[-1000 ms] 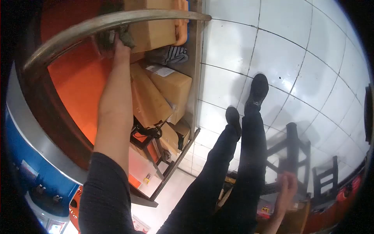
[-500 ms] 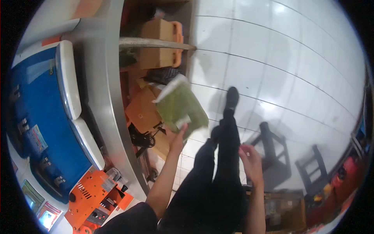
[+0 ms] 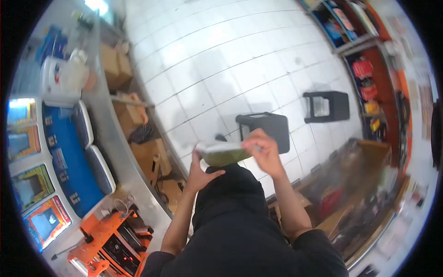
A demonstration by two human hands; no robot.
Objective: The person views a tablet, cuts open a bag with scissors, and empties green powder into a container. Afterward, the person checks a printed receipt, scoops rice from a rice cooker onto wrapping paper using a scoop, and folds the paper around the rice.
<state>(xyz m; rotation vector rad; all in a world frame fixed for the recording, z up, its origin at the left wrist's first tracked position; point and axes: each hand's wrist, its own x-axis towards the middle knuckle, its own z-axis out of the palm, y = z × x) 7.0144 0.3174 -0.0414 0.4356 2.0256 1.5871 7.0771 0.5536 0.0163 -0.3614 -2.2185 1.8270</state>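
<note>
A person dressed in black holds a green packet (image 3: 224,158) with a pale upper edge in front of the body, above a white tiled floor (image 3: 207,64). The left hand (image 3: 200,174) has its grip clamped on the packet's left end, thumb stretched along the near side. The right hand (image 3: 264,150), blurred, is at the opposite end with its fingers drawn together; whether that grip is clamped on the packet cannot be told.

To the left runs a metal counter (image 3: 119,161), bearing an orange machine (image 3: 117,242) at its near end and a blue panel (image 3: 67,161) flanked by white-edged pads (image 3: 99,168). Cardboard boxes (image 3: 146,159) sit beneath the counter. One black stool (image 3: 277,131) stands on the tiles just beyond the right hand, a second stool (image 3: 334,107) farther right. Stocked shelves (image 3: 385,92) and a wood-framed case (image 3: 380,152) line the right side.
</note>
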